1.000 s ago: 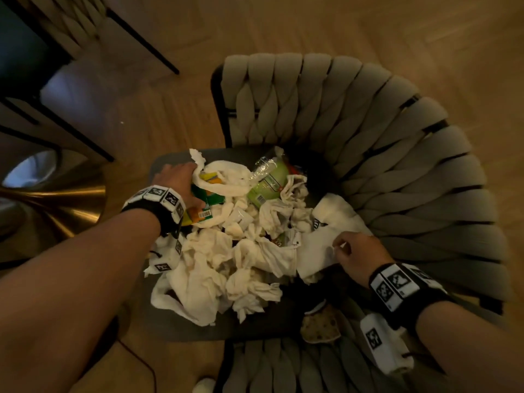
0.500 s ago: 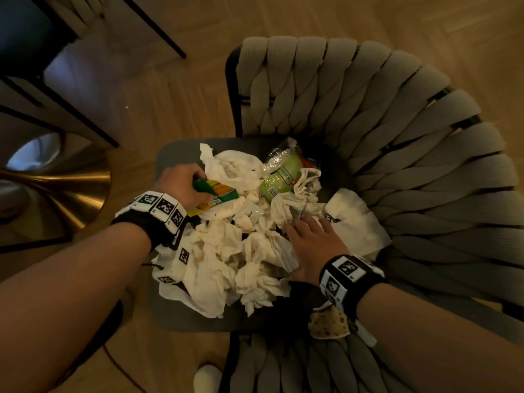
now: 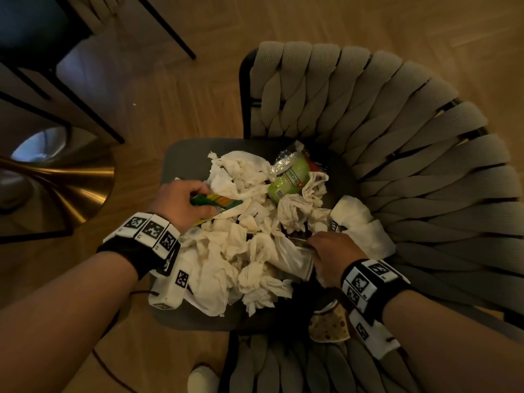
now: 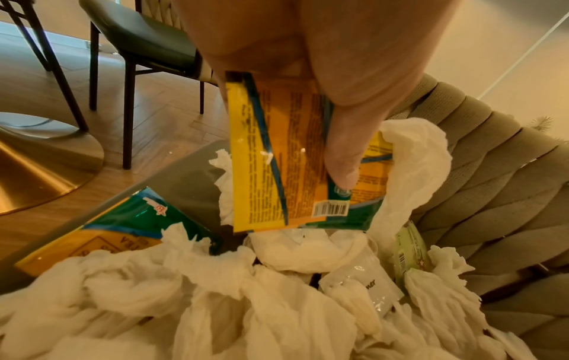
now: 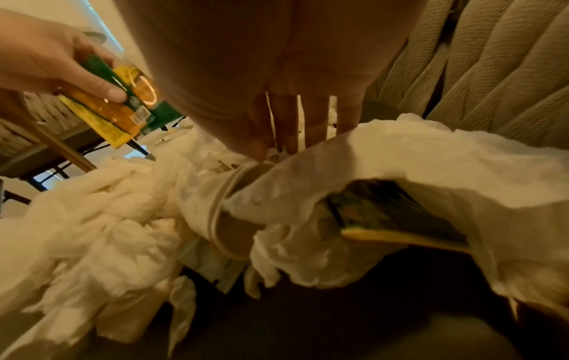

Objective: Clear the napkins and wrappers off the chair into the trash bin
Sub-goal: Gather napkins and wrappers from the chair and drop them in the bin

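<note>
Wood floor (image 3: 181,89) under woven chair (image 3: 425,154); napkins (image 3: 226,259) and wrappers heaped on its dark seat (image 3: 184,157). Left hand (image 3: 181,202) pinches orange-green wrapper (image 3: 218,201) at heap's left edge. Right hand (image 3: 331,253) reaches fingers-down into napkins; grip hidden, cannot tell. Right wrist view alone shows paper cup (image 5: 227,212) lying among napkins, holding tissue. Head view alone shows green packet (image 3: 289,177) at heap's far side.

Bare forearms – each wrist wears a black band (image 3: 129,252) ringed with white blocks (image 3: 150,231) printed in black square codes; the right band (image 3: 371,282) matches.
</note>
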